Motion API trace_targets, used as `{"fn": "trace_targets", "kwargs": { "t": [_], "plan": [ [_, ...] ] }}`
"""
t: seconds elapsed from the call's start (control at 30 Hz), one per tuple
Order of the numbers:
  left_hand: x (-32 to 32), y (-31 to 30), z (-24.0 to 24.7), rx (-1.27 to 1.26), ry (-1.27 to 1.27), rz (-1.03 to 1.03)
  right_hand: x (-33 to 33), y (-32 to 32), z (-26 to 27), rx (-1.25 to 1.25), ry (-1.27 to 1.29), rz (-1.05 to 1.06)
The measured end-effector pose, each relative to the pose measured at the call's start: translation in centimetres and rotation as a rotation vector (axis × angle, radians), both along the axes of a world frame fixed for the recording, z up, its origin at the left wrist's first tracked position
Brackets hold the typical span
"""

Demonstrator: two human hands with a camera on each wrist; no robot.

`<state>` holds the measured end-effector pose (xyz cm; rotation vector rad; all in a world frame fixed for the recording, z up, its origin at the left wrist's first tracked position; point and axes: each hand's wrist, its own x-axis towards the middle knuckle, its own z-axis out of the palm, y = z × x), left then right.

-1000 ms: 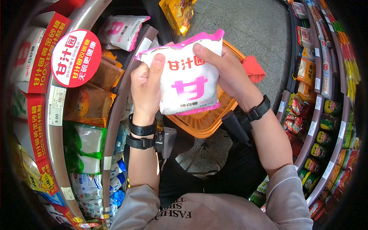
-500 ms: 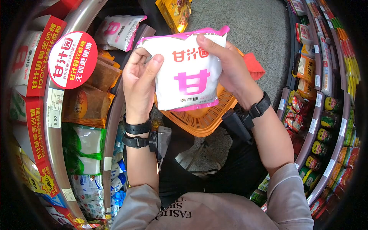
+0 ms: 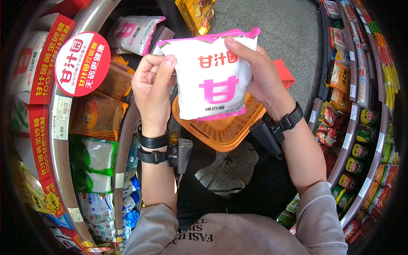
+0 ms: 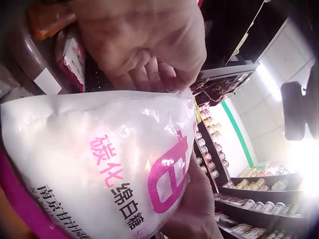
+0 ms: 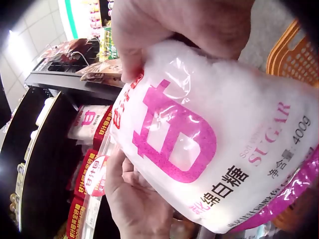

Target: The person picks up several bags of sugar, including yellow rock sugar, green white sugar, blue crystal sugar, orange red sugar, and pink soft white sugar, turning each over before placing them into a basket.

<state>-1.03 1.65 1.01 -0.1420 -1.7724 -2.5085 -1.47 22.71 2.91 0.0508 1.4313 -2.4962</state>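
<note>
A white and pink bag of sugar (image 3: 212,80) is held up in front of the body, its printed front facing me in the head view. My right hand (image 3: 265,80) grips its upper right side, thumb on the front and fingers behind. At the upper left edge, my left hand (image 3: 153,83) pinches the plastic between thumb and curled fingers. The left wrist view shows the left hand (image 4: 149,45) at the bag's edge. "SUGAR" and "400g" are printed on the bag (image 5: 234,129) in the right wrist view.
Below the bag is an orange plastic basket (image 3: 221,136) with a red cloth-like thing (image 3: 282,74) at its rim. Shelves on the left hold another white sugar bag (image 3: 134,34) and brown sugar packs (image 3: 97,112). Jars (image 3: 355,165) and packets line the right shelves.
The bag has shifted slightly right with the right hand. My left fingers loosened and spread half a second ago, and are now curled in beside the thumb at the bag's upper left edge.
</note>
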Motion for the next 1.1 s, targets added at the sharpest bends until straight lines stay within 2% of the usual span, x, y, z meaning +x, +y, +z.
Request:
{"fn": "trace_targets", "kwargs": {
  "t": [0.6,0.73,0.83,0.93,1.1],
  "plan": [
    [0.1,1.2,0.1,0.104,0.049,-0.013,-0.3,0.6,0.1,0.021,-0.016,-0.006],
    [0.8,3.1,2.6,0.264,-0.170,-0.049,-0.3,0.7,-0.3,0.010,-0.033,-0.030],
    [1.4,2.7,0.4,0.055,-0.206,-0.245,-0.3,0.7,-0.2,0.004,-0.035,-0.030],
    [1.3,2.6,-0.3,-0.160,-0.133,-0.324,-0.4,0.7,-0.2,0.001,-0.017,-0.025],
    [1.1,2.3,-0.2,-0.090,-0.165,-0.241,-0.4,0.4,-0.3,0.030,-0.016,-0.009]
  ]
}}
